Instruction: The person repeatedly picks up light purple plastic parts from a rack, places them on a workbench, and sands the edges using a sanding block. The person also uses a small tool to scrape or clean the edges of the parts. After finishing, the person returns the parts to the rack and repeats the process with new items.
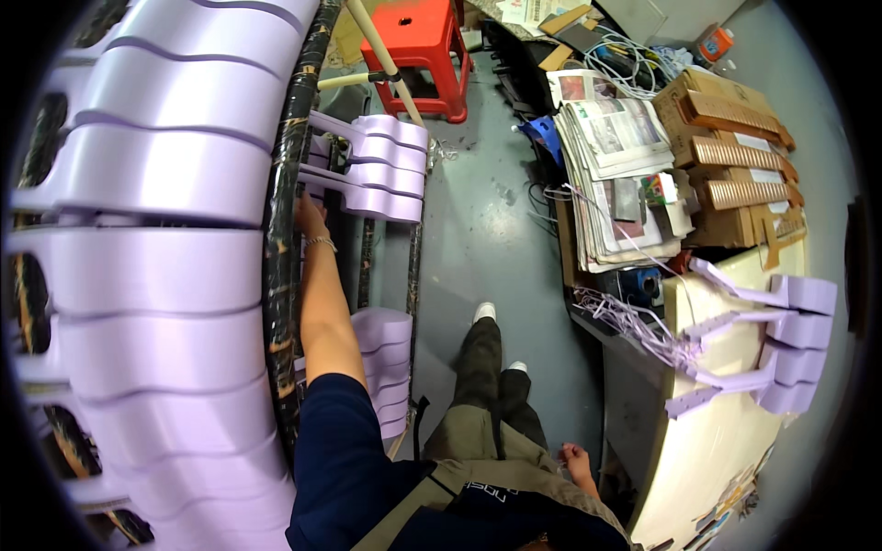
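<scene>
Lilac moulded parts [377,170] on the left: smooth plastic with a satin sheen. Rack post [283,202]: dark metal, mottled and worn. Far stool [418,46]: glossy red plastic. Stacked newspapers [611,174]: matt paper. Right boxes [735,138]: corrugated cardboard, matt brown. Floor [478,230]: smooth grey concrete, scuffed.

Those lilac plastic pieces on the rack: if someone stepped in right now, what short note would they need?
Left hand: reaching up to the dark rack post, at the stacked lilac plastic pieces; whether its grip has closed on one cannot be told.
Right hand: hanging low by the hip, holding nothing visible.
More lilac pieces sit lower on the rack, and several lie on the cream table to the right.
Done: some pieces are on the table.
Left: many remain on the rack.
</scene>
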The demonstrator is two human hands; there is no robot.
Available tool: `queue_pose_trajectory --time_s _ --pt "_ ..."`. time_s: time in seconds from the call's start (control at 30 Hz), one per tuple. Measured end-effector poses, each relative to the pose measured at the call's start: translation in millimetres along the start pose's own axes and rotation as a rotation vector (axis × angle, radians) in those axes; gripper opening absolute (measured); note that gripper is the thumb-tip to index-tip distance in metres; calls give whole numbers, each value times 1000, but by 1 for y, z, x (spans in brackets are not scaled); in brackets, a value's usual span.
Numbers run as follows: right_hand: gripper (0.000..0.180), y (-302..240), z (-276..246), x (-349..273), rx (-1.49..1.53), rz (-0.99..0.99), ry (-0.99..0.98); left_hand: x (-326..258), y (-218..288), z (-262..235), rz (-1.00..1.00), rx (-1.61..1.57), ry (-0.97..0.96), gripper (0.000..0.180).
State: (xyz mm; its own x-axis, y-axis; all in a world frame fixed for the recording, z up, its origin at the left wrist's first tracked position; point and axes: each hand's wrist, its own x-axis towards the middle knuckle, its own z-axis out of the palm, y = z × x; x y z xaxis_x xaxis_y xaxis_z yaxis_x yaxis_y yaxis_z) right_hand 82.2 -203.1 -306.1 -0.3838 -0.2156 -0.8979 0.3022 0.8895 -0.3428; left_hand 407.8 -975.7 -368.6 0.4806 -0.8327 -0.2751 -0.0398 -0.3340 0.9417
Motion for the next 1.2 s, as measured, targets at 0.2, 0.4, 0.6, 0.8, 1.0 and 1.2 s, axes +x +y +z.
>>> queue_pose_trajectory --time_s 0.2,0.4,0.6,0.8,1.0,1.2 --pt "22 -34 9 -18 109 183 21 134 22 -26 -396 -232 309 40" --pt "20 -29 19 -28 207 179 39 64 11 19 78 42 209 38" --pt "24 -56 41 -22 133 100 34 -42 13 72 360 -28 60 50" --pt "29 -31 47 -17 148 -94 67 -183 35 69 367 24 -115 29" --pt "28 -7 57 -38 259 -169 181 -368 108 0 738 125 -467 27" --pt "33 71 56 -57 427 -317 170 -544 229 -114 631 -526 -1352 27"
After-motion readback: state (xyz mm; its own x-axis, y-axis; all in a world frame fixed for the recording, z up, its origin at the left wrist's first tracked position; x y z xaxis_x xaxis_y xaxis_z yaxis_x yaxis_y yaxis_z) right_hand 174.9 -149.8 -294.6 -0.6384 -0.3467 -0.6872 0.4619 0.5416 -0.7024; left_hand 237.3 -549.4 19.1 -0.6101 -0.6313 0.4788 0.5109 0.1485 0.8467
